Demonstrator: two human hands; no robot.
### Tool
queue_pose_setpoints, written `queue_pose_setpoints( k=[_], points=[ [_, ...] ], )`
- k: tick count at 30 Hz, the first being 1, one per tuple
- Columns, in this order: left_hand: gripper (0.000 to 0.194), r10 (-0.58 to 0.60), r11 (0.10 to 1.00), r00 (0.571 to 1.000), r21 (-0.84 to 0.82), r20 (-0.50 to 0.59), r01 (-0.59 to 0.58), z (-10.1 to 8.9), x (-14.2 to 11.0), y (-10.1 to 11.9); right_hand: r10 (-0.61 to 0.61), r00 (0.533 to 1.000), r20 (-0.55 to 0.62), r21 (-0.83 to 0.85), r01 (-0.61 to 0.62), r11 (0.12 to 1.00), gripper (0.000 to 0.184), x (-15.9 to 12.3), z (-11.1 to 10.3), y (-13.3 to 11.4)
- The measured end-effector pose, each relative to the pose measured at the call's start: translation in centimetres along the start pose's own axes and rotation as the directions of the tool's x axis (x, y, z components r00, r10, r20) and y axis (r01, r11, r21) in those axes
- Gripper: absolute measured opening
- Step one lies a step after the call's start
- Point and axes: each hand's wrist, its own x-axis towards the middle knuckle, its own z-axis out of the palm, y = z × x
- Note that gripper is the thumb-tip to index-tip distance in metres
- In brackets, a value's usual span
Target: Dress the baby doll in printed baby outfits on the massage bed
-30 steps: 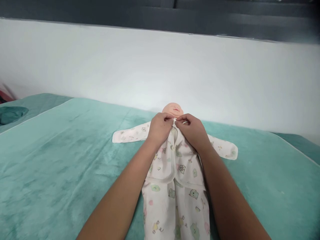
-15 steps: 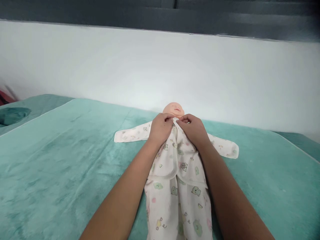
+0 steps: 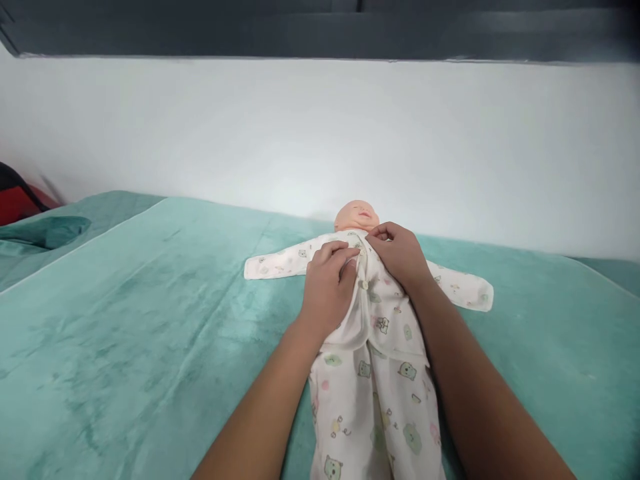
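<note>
A baby doll (image 3: 357, 215) lies on its back, head toward the wall, in a white baby jacket (image 3: 395, 323) and matching trousers (image 3: 350, 413) printed with small animals. Both sleeves stretch out sideways. My right hand (image 3: 399, 255) pinches the jacket's front edge just below the neck. Lower on the chest, on the other side of the front opening, rests my left hand (image 3: 329, 285), its fingers stretched and its thumb apart from the index finger. The left index fingertip touches the front edge near the upper fastening. A round button (image 3: 365, 285) shows below it at mid-chest.
A teal plush cover (image 3: 150, 333) lies under the doll and spreads to both sides. Behind it rises a white wall (image 3: 250, 133) with a dark panel (image 3: 200, 30) above. A red and black object (image 3: 15, 200) stands at the far left.
My left hand has left the collar, moved down onto the chest and loosened its fingers. My right hand stays at the neck edge. The view has shifted slightly left.
</note>
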Motion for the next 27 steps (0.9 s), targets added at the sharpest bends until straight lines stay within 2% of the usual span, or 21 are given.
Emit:
queue_pose_setpoints(
  k=[4, 6, 10, 12, 16, 19, 22, 27],
  points=[
    [0.028, 0.012, 1.000, 1.000, 0.000, 0.013, -0.012, -0.1, -0.1, 0.0, -0.049, 0.996, -0.072, 0.020, 0.050, 0.999, 0.014, -0.7, -0.2, -0.6],
    [0.028, 0.023, 1.000, 1.000, 0.003, 0.018, -0.023, -0.3, 0.0, 0.1, -0.058, 0.995, -0.082, -0.010, 0.057, 0.998, 0.021, -1.6, -0.7, -1.3],
    [0.026, 0.029, 0.999, 1.000, -0.025, 0.012, -0.029, -0.4, 0.3, -0.1, -0.069, 0.998, 0.001, -0.161, 0.068, 0.985, 0.034, -4.5, -1.1, -2.9],
    [0.026, 0.016, 0.999, 0.999, -0.044, 0.028, -0.014, -0.4, 0.8, -0.3, -0.083, 0.997, 0.001, -0.245, 0.080, 0.966, 0.032, -5.8, -0.9, -3.4],
    [0.022, -0.028, 0.998, 0.994, -0.054, 0.104, 0.034, -0.1, 2.1, -0.5, -0.104, 0.988, -0.110, -0.282, 0.070, 0.957, 0.023, -7.4, -0.1, -3.1],
    [0.013, -0.038, 0.998, 0.991, -0.050, 0.129, 0.045, 0.0, 2.8, -0.3, -0.058, 0.987, -0.147, -0.174, 0.032, 0.984, 0.022, -7.5, -0.3, -2.4],
    [0.008, -0.017, 0.996, 0.994, -0.082, 0.112, 0.027, -0.1, 2.9, 0.2, 0.044, 0.991, -0.125, 0.045, -0.039, 0.998, 0.026, -7.4, -0.9, -1.4],
    [0.006, -0.078, 0.976, 0.993, -0.197, 0.089, 0.095, -0.5, 2.6, 1.5, 0.103, 0.991, -0.088, 0.340, -0.067, 0.938, 0.031, -6.9, -1.3, 0.3]
  ],
)
